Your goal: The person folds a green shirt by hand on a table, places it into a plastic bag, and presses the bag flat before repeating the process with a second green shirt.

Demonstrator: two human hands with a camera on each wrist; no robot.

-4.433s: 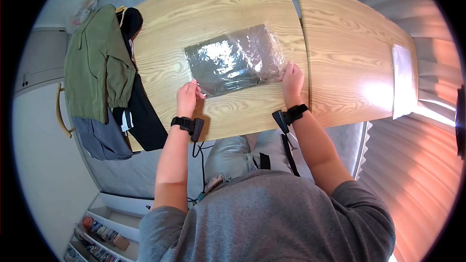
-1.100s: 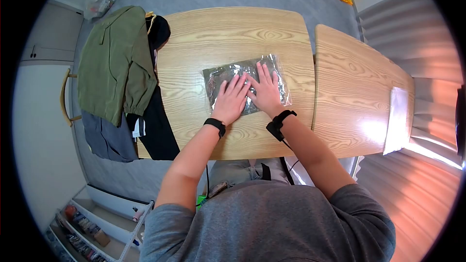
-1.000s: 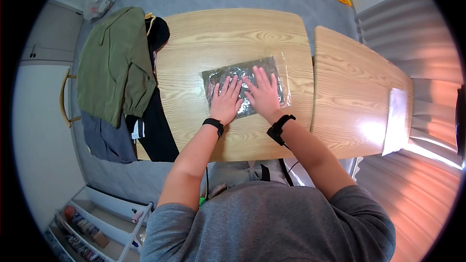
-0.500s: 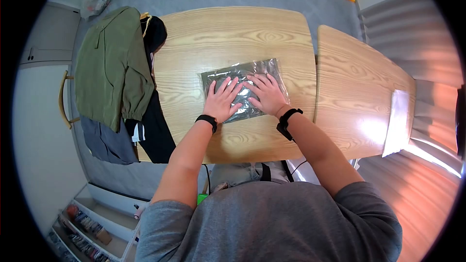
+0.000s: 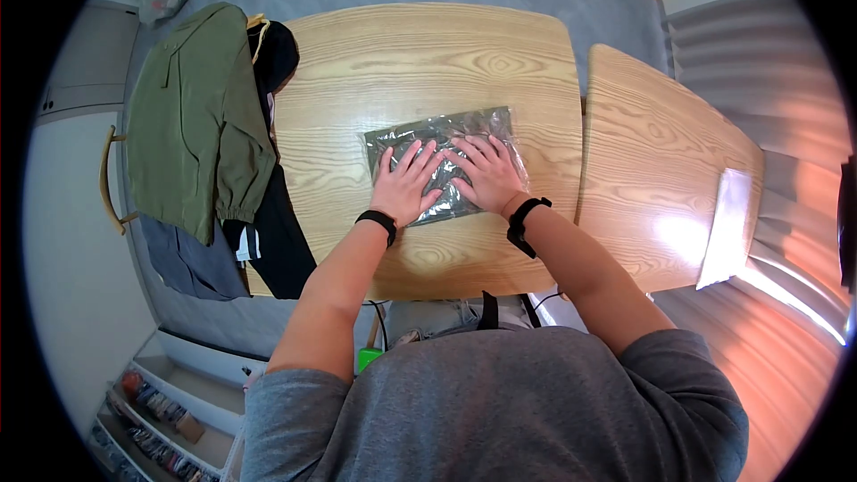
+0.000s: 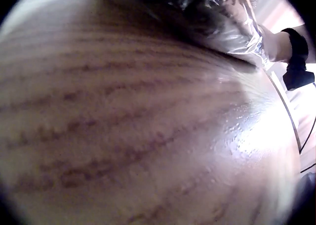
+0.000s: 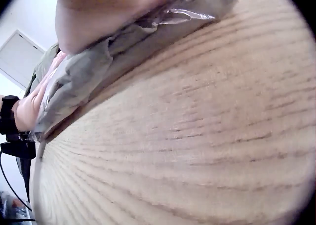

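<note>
A clear plastic bag [image 5: 451, 205] with a folded dark grey-green cloth inside lies on the wooden table [image 5: 428, 62], a little askew. My left hand [image 5: 403, 186] rests palm down on its left half, fingers spread. On the right half lies my right hand [image 5: 489, 177], also flat, its fingers angled toward the left hand. Both hands cover much of the bag's middle. Crinkled film of the bag [image 6: 227, 32] shows at the top of the left wrist view. In the right wrist view the soft grey bundle [image 7: 84, 74] sits under the hand, close on the wood grain.
An olive jacket [image 5: 187, 125], black garments [image 5: 284, 241] and grey trousers [image 5: 192, 254] hang over the table's left side, by a wooden chair [image 5: 109, 183]. A second table [image 5: 656, 143] stands at right across a narrow gap, with a flat white packet [image 5: 725, 228] at its edge.
Earlier both hands held the bag by its near corners; now they lie flat on it. The right hand has drawn back and turned inward. Over the last half second the hands barely move.
</note>
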